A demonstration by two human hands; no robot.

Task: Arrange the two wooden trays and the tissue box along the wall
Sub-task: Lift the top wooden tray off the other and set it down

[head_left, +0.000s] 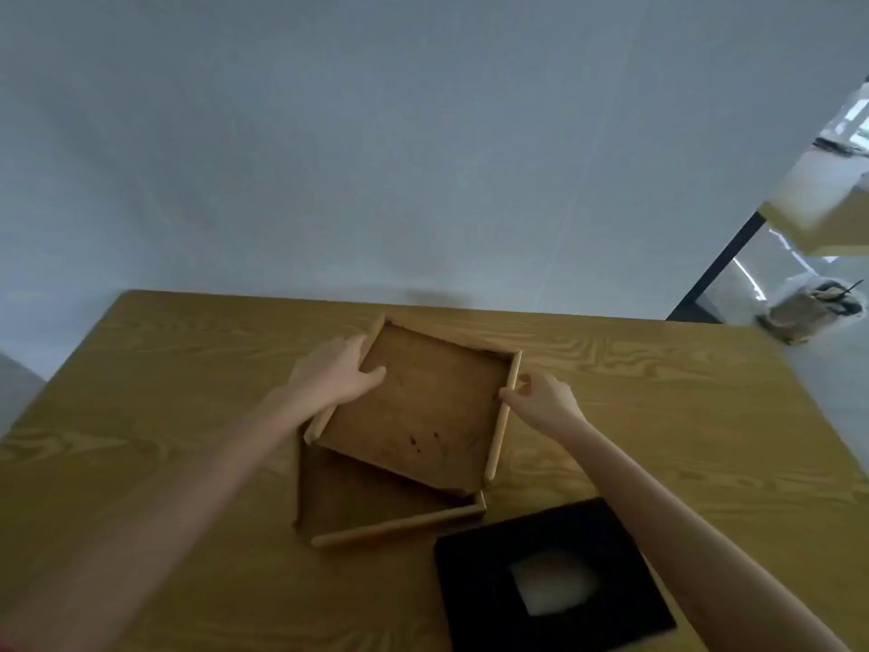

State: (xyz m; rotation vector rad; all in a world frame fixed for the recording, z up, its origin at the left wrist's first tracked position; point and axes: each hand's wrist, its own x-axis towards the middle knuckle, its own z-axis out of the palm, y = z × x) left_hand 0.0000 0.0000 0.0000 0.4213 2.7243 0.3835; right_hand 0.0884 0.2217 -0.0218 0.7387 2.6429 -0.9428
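Note:
An upper wooden tray [423,407] is held above and across a lower wooden tray [367,505], turned at an angle to it. My left hand [336,371] grips the upper tray's left rail, thumb inside. My right hand [541,395] pinches its right rail. The lower tray rests on the table, partly hidden under the upper one. A black tissue box [550,581] with white tissue showing in its top opening sits to the near right, apart from both hands.
The wood-grain table [658,416] runs back to a plain grey wall [376,157]. Beyond the table's right edge stand a black table leg [714,270] and a bin [809,312] on the floor.

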